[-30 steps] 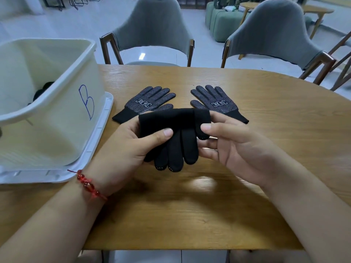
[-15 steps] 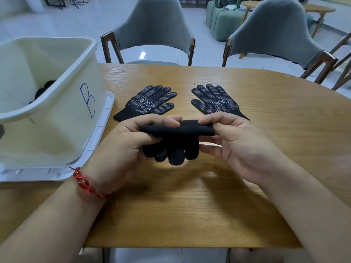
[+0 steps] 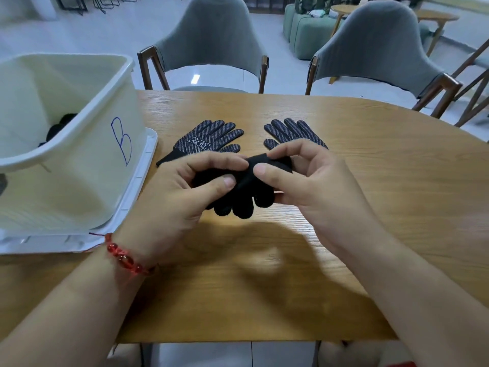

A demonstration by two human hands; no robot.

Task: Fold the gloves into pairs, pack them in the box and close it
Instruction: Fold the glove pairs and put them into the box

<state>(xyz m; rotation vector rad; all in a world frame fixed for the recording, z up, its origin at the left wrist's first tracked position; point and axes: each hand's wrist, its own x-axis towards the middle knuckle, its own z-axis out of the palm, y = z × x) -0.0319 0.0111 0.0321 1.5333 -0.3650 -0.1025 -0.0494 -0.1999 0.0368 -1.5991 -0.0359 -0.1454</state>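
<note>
Left hand is curled, its thumb and forefinger pinching the left part of a black glove bundle. Right hand is also curled, with thumb and forefinger pinching the bundle's upper right part. The bundle is held between both hands over the surface. It is folded over at the top, and its fingertips hang toward 6 o'clock. Whether those tips touch the wood cannot be told.

Two more gloves lie flat on the surface, dotted sides up, with fingers pointing toward 12 o'clock. The first dotted glove lies at 11 o'clock from the bundle. The second dotted glove lies at 1 o'clock, its cuff hidden behind the right hand. The two lie apart from each other.

The box stands at 9 o'clock from the hands. It is cream plastic, open, and marked with a blue letter B on the wall facing the hands. It sits on a white lid lying flat beneath it. Dark items show inside the box, too hidden to identify.

A red beaded bracelet is on the left wrist. Two grey chairs stand at 12 o'clock, beyond the far edge of the surface.
</note>
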